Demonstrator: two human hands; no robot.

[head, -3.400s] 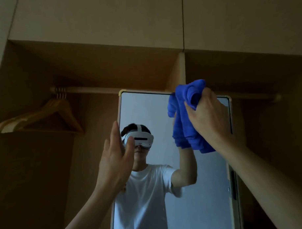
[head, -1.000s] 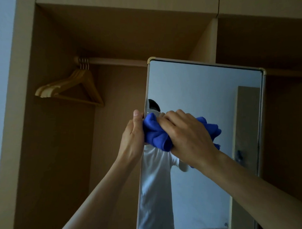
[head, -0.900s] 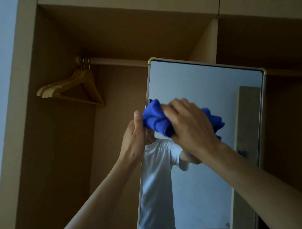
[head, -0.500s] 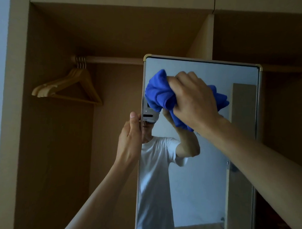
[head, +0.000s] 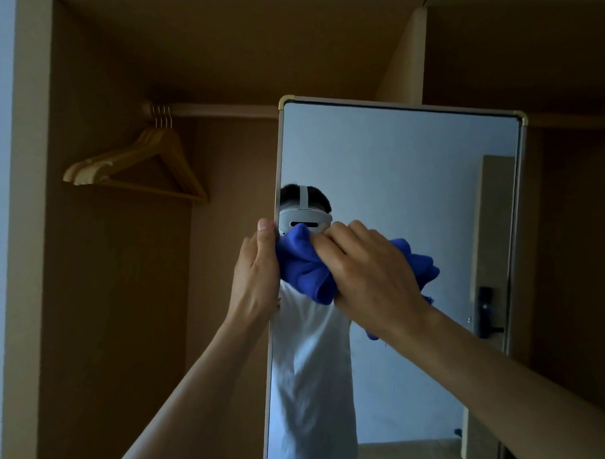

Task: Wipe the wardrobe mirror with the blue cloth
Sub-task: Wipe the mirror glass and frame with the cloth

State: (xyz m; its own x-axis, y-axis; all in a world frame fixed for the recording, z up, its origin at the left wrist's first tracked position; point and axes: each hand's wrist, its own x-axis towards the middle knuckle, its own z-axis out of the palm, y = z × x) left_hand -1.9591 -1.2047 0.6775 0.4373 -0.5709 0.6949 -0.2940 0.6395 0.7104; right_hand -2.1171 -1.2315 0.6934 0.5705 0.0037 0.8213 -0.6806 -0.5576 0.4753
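Head view shows the wardrobe mirror (head: pixel 399 171) standing upright, its glass reflecting a person in a white shirt (head: pixel 310 367) and a white headset (head: pixel 303 222). The right hand (head: pixel 371 273) clenches the bunched blue cloth (head: pixel 303 263) and presses it against the glass near the mirror's left edge, about halfway down the visible pane. The left hand (head: pixel 256 279) grasps that left edge just beside the cloth, thumb lying up along the frame; its fingers are hidden behind the mirror. Left of the mirror, wooden hangers (head: pixel 138 165) hang from a rail (head: pixel 212 110) about level with the mirror's top.
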